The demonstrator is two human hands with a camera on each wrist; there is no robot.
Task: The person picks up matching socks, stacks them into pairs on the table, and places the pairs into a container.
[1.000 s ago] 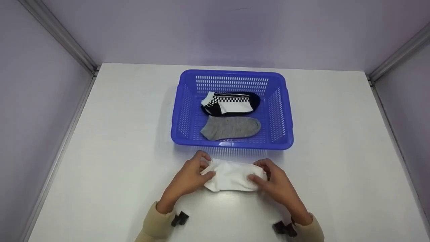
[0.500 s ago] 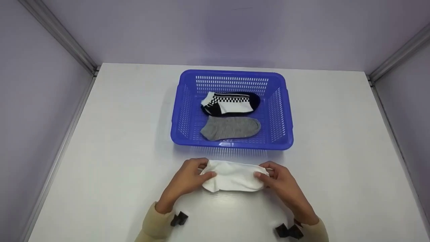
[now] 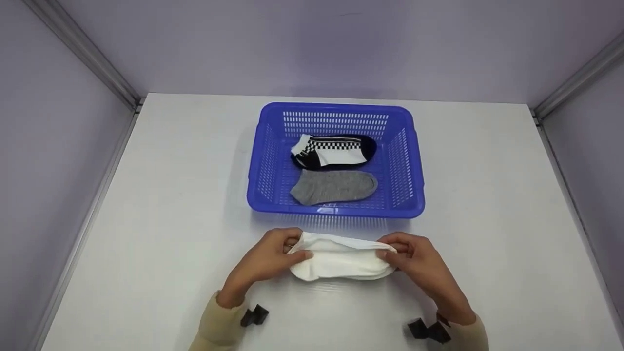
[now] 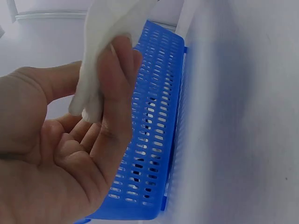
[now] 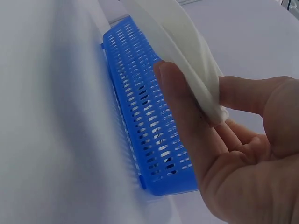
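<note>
Both hands hold white socks (image 3: 341,263) stretched sideways in front of the basket; a fold along the upper edge gapes apart. My left hand (image 3: 270,256) pinches the left end between thumb and fingers, and the left wrist view shows the white cloth (image 4: 100,51) in that grip. At the other end my right hand (image 3: 421,261) pinches the cloth, its thumb on the near face. Inside the blue basket (image 3: 336,211) lie black-and-white checkered socks (image 3: 336,150) at the back and grey socks (image 3: 336,187) in front of them. How many white socks there are cannot be told.
The basket stands on a white table (image 3: 170,195), just beyond the hands. Pale panels enclose the table at the back (image 3: 341,48) and both sides. Black clip-like pieces (image 3: 429,331) sit by each wrist.
My right hand has shifted slightly right, pulling the white socks out longer. Their upper edge has parted into an open fold. The basket and the socks inside it have stayed put.
</note>
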